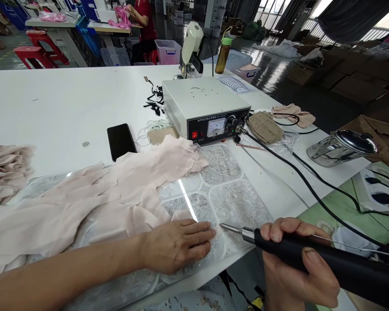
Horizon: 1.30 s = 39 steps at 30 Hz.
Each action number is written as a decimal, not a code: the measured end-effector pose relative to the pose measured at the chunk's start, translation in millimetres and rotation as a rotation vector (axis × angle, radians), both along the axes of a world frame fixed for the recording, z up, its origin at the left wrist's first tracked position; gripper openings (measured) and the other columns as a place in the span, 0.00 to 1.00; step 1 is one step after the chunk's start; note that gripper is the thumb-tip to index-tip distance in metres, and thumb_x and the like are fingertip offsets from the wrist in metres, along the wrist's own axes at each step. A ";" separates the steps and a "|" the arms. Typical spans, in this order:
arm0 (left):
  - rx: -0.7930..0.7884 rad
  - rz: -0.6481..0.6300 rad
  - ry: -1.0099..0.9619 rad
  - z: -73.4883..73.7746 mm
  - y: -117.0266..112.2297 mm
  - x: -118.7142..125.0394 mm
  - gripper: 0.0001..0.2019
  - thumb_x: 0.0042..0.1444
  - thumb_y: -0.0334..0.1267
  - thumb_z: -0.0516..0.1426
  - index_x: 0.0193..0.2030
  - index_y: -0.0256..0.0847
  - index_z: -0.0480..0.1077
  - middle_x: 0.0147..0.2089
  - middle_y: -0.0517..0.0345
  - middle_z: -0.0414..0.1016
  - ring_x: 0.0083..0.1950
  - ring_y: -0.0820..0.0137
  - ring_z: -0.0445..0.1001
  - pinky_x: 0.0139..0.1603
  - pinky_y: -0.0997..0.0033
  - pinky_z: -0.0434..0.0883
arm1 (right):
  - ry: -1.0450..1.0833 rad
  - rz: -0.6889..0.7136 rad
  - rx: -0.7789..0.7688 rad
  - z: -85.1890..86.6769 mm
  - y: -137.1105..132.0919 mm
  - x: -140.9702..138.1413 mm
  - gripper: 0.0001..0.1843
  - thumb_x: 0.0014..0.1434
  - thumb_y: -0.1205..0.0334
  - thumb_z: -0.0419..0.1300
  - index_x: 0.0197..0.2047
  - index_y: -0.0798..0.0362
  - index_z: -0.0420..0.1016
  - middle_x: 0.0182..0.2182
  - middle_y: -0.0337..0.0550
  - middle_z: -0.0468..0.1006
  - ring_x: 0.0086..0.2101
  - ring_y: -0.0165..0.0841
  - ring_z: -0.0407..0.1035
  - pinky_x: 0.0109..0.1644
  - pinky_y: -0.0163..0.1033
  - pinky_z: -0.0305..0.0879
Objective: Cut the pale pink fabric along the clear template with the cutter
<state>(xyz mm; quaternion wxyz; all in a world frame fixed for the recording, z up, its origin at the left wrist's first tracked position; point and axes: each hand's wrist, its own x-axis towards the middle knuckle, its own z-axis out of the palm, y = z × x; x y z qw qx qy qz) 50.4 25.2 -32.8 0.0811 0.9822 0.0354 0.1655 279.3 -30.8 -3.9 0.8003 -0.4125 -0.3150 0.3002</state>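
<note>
Resting palm down nr the table's near edge, L hand [181, 246] lies flat, fingers straight, close tog. & pointing R; forearm enters from lower L, approx. horiz. Its grip: fingers extended, not curled round anything; the cloth reaches their far side, but whether they pin it I can't tell from where I stand. R hand [291, 276] is off the table's edge, fingers & thumb wrapped firmly round the black handle of a hand tool [353, 270], held aslant w/ its metal tip [231, 227] over the mat, just beside the L fingertips; tip contact w/ mat: can't tell. Pink cloth [142, 177], in loose overlapping layers, spreads from far L to the front of the control box [202, 97], partly over the patterned mat [236, 198]. Edges & room: the white table [68, 112] ends just below L hand & under the tool; a narrow gap separates fingertips from tip. Bounding the far side are the phone [121, 140] & box; to the R, the box's black cable [298, 173] sweeps twd the tool's rear, w/ a lidded jar [327, 151] nr the R edge. Wider mat surface lies btwn the tip & box.
</note>
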 end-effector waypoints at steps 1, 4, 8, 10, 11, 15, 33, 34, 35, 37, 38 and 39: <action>0.001 -0.001 -0.003 0.0 0.1 0.0 0.19 0.69 0.32 0.41 0.50 0.29 0.71 0.60 0.42 0.69 0.63 0.57 0.66 0.58 0.62 0.67 | 0.000 0.000 0.001 -0.1 0.1 -0.1 0.07 0.43 0.63 0.57 0.30 0.54 0.69 0.25 0.38 0.71 0.21 0.28 0.63 0.22 0.38 0.64; 0.002 -0.006 -0.014 0.0 0.6 0.4 0.18 0.69 0.31 0.42 0.49 0.29 0.72 0.59 0.42 0.70 0.63 0.57 0.66 0.58 0.62 0.68 | -0.011 0.009 0.010 0.6 0.2 0.0 0.07 0.44 0.63 0.58 0.30 0.54 0.69 0.25 0.37 0.70 0.21 0.28 0.63 0.21 0.37 0.64; 0.001 -0.007 -0.038 1.1 1.0 1.2 0.17 0.69 0.30 0.43 0.47 0.28 0.72 0.57 0.40 0.72 0.62 0.58 0.68 0.57 0.61 0.69 | -0.047 0.026 0.029 2.2 0.2 -0.2 0.06 0.46 0.63 0.59 0.29 0.53 0.69 0.25 0.37 0.70 0.21 0.28 0.63 0.22 0.37 0.64; 0.000 -0.006 -0.051 1.9 0.9 1.2 0.17 0.69 0.30 0.42 0.47 0.28 0.72 0.56 0.40 0.73 0.61 0.58 0.68 0.57 0.61 0.69 | -0.065 0.035 0.038 2.7 0.4 -0.6 0.05 0.46 0.63 0.59 0.29 0.53 0.69 0.24 0.37 0.70 0.21 0.28 0.64 0.22 0.37 0.64; -0.001 -0.006 -0.057 2.2 0.7 1.2 0.18 0.69 0.30 0.42 0.47 0.28 0.72 0.56 0.41 0.73 0.61 0.58 0.69 0.57 0.61 0.69 | -0.072 0.036 0.042 2.7 0.6 -0.9 0.04 0.46 0.63 0.59 0.29 0.53 0.69 0.24 0.37 0.70 0.21 0.28 0.64 0.21 0.38 0.64; -0.003 -0.005 -0.056 1.7 0.0 0.6 0.18 0.69 0.30 0.42 0.50 0.27 0.71 0.56 0.41 0.73 0.61 0.58 0.68 0.59 0.61 0.67 | -0.080 0.031 0.050 2.4 1.7 -1.0 0.04 0.46 0.63 0.59 0.29 0.53 0.70 0.24 0.38 0.70 0.21 0.29 0.64 0.21 0.38 0.64; 0.040 -0.022 -0.029 2.0 0.5 0.5 0.16 0.68 0.29 0.44 0.51 0.26 0.71 0.57 0.41 0.72 0.63 0.58 0.67 0.61 0.61 0.66 | -0.038 0.004 0.027 0.3 -6.8 2.8 0.07 0.45 0.62 0.57 0.31 0.54 0.69 0.25 0.39 0.71 0.21 0.29 0.63 0.21 0.38 0.64; 0.052 -0.022 -0.029 3.5 0.3 0.6 0.16 0.69 0.29 0.44 0.51 0.26 0.72 0.57 0.41 0.73 0.62 0.58 0.67 0.60 0.61 0.67 | -0.040 0.001 0.023 0.5 -6.7 2.9 0.07 0.45 0.62 0.57 0.31 0.54 0.69 0.25 0.39 0.71 0.21 0.29 0.63 0.21 0.38 0.64; 0.066 -0.020 -0.031 5.3 0.1 0.5 0.16 0.69 0.29 0.45 0.50 0.27 0.72 0.56 0.42 0.73 0.62 0.59 0.67 0.60 0.61 0.67 | -0.040 -0.004 0.017 0.7 -6.9 3.0 0.07 0.44 0.63 0.57 0.30 0.53 0.69 0.24 0.39 0.71 0.21 0.29 0.63 0.21 0.38 0.64; 0.100 -0.011 -0.033 9.3 -0.1 -0.1 0.16 0.68 0.28 0.45 0.49 0.27 0.73 0.56 0.42 0.74 0.61 0.60 0.69 0.59 0.62 0.68 | -0.033 -0.018 -0.005 1.4 -7.6 3.3 0.07 0.44 0.63 0.57 0.30 0.53 0.69 0.24 0.38 0.71 0.21 0.29 0.63 0.21 0.38 0.64; 0.119 -0.006 -0.031 11.4 -0.1 -0.7 0.16 0.68 0.28 0.45 0.48 0.28 0.74 0.55 0.42 0.74 0.60 0.60 0.69 0.58 0.62 0.68 | -0.025 -0.025 -0.018 1.6 -8.2 3.4 0.07 0.43 0.63 0.57 0.29 0.53 0.69 0.24 0.38 0.71 0.21 0.28 0.63 0.21 0.38 0.64; 0.138 -0.002 -0.028 13.5 0.1 -1.5 0.16 0.68 0.28 0.45 0.48 0.28 0.74 0.55 0.42 0.74 0.60 0.60 0.69 0.58 0.62 0.69 | -0.017 -0.030 -0.030 1.6 -8.7 3.5 0.07 0.43 0.63 0.57 0.29 0.53 0.69 0.24 0.37 0.70 0.21 0.28 0.62 0.21 0.37 0.64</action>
